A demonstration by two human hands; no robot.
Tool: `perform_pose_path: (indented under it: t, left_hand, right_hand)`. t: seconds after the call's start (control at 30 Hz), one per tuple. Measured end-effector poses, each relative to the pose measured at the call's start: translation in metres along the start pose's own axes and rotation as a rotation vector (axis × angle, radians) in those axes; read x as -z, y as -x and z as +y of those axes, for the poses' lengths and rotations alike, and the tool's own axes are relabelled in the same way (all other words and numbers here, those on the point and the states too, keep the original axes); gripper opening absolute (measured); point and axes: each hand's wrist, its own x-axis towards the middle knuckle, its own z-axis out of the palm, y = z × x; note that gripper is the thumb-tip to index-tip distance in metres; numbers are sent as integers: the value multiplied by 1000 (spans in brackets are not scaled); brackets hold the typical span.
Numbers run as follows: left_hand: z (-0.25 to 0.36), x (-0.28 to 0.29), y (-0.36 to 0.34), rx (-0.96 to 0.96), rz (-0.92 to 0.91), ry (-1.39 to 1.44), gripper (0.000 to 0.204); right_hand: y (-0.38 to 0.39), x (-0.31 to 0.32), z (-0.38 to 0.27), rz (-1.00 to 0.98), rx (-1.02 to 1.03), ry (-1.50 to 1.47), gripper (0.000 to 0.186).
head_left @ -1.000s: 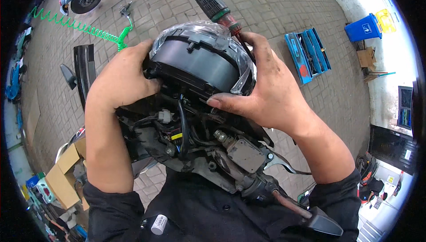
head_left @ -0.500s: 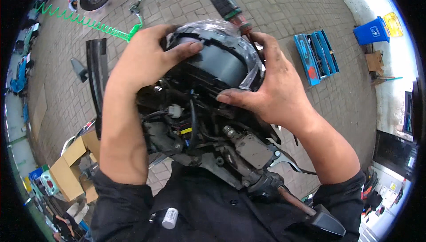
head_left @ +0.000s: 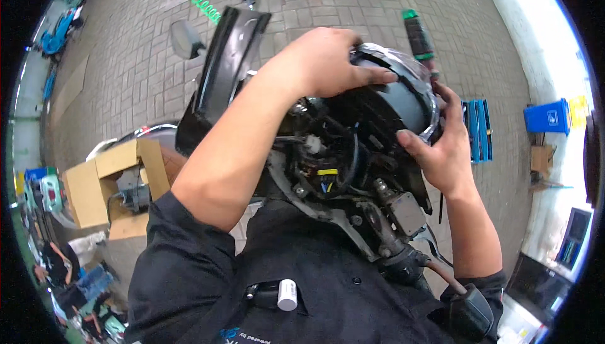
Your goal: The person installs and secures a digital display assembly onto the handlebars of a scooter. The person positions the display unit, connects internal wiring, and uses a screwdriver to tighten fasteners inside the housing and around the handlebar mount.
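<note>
Two bare hands have hold of one round black housing [head_left: 403,101], gripping it from opposite sides, partly curled to its width. The left hand [head_left: 328,63] lays its thumb over the housing's left side, its fingertips hidden behind; the right hand [head_left: 446,155] wraps the right edge, thumb on the near edge. A screwdriver [head_left: 418,38] juts past the housing's far right, apparently pinned by the right fingers, though how firmly I cannot tell. Clear film [head_left: 413,63] covers the housing's far rim.

The step in hand looks like positioning the housing; the next move would call for even support from both sides, with the tool kept off the film.

The left forearm slants up from the housing's near left, palm downward; the right rises steeply from its near right. A yellow-marked connector [head_left: 327,172] sits on the housing's near left, a blue toolbox [head_left: 479,129] off to its right.
</note>
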Motion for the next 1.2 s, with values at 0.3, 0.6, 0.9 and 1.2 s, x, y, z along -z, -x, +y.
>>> perform_pose_path:
  t: [0.3, 0.6, 0.9, 1.2]
  left_hand:
    - [-9, -1, -7, -30, -9, -15, 83]
    - [-10, -2, -2, -65, -72, 6, 82]
    - [-3, 4, 3, 17, -17, -54, 68]
    - [-2, 3, 11, 28, 2, -11, 61]
  right_hand:
    - [-1, 4, -7, -20, -49, 158, 107]
    - [-2, 6, -16, -47, -52, 112, 101]
    - [-10, 6, -8, -70, -9, 63, 106]
    - [-10, 7, 7, -54, 32, -14, 101]
